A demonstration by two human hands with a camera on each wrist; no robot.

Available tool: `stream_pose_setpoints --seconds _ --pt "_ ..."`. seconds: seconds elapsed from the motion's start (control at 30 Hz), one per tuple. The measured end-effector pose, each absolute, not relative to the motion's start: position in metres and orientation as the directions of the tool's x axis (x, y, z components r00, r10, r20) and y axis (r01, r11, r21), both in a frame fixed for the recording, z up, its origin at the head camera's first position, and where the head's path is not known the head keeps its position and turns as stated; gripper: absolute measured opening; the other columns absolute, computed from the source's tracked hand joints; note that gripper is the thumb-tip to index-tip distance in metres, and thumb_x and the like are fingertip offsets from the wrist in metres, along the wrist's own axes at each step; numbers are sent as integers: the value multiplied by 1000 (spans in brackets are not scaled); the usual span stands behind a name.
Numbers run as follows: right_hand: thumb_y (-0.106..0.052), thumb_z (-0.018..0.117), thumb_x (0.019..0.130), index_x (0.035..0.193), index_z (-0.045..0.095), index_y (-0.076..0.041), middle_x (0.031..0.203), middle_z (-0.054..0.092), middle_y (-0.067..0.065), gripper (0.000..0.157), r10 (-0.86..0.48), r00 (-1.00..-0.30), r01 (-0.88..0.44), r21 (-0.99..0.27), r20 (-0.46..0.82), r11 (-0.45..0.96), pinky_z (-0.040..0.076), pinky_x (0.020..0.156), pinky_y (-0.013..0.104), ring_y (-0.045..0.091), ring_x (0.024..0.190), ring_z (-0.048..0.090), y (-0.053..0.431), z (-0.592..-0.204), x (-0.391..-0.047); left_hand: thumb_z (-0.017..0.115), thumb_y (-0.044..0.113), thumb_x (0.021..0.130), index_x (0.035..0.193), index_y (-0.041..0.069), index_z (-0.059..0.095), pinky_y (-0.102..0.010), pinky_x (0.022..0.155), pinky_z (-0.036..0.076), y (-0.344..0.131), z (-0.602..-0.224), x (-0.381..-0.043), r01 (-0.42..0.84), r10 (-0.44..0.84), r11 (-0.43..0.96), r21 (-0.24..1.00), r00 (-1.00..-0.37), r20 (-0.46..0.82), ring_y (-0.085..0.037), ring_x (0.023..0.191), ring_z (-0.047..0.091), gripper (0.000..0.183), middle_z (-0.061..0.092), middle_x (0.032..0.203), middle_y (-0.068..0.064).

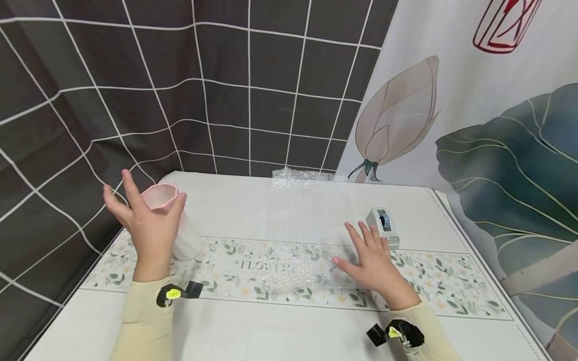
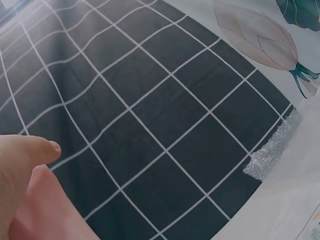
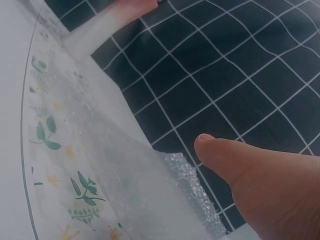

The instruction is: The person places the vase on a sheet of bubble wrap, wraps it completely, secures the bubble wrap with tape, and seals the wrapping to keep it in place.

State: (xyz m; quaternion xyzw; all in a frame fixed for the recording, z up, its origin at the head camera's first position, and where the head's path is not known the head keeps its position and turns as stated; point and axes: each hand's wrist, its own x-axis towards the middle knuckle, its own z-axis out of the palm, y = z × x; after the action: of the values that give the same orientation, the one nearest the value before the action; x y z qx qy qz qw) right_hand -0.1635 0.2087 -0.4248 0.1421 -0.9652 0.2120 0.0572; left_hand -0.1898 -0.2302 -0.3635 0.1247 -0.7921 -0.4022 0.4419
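Note:
A tall vase (image 1: 187,241), pink at the rim and white below, stands at the left of the table. My left hand (image 1: 151,233) is beside its upper part, fingers spread and raised, thumb by the rim; whether it touches the vase cannot be told. In the left wrist view, the thumb lies over the pink vase (image 2: 45,212). A sheet of clear bubble wrap (image 1: 300,215) lies flat mid-table. Over its right edge my right hand (image 1: 375,263) hovers with fingers spread, holding nothing. Just beyond those fingertips sits a small white tape dispenser (image 1: 384,226).
The white table (image 1: 235,200) carries a floral band printed with lettering. Dark grid-patterned cloth (image 1: 226,100) hangs behind and to the left. A white curtain (image 1: 406,30) with plant drawings hangs at the right, close to the table's edge.

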Motion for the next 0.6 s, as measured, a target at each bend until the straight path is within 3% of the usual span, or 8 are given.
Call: stream_pose_setpoints --seconds 0.1,0.23,0.37,0.6 --pt "-52 66 91 160 27 -12 163 17 29 89 -250 -952 -302 -396 177 867 4 111 76 54 149 4 207 -426 -164 83 31 82 162 36 18 -55 113 35 -233 -365 -191 147 -573 595 790 -612 545 -32 147 25 103 12 163 -12" --pt "-51 66 92 160 28 -12 162 18 29 88 -253 -952 -303 -408 175 861 5 111 77 54 149 4 206 -427 -165 83 30 82 162 39 15 -57 110 37 -235 -366 -193 114 -588 544 831 -655 475 -39 136 42 106 28 161 -12" --pt "-49 67 92 160 29 -12 162 18 29 87 -261 -951 -308 -430 167 848 5 111 76 54 149 4 204 -428 -166 84 30 81 161 40 18 -57 109 38 -237 -369 -195 111 -598 508 854 -669 442 -38 134 46 104 33 162 -5" --pt "-50 67 92 159 29 -12 162 19 29 86 -279 -943 -331 -435 181 837 5 111 75 53 149 4 198 -426 -170 87 30 78 156 31 38 -61 103 40 -236 -371 -197 91 -594 544 834 -661 460 -40 130 49 91 47 150 -17"
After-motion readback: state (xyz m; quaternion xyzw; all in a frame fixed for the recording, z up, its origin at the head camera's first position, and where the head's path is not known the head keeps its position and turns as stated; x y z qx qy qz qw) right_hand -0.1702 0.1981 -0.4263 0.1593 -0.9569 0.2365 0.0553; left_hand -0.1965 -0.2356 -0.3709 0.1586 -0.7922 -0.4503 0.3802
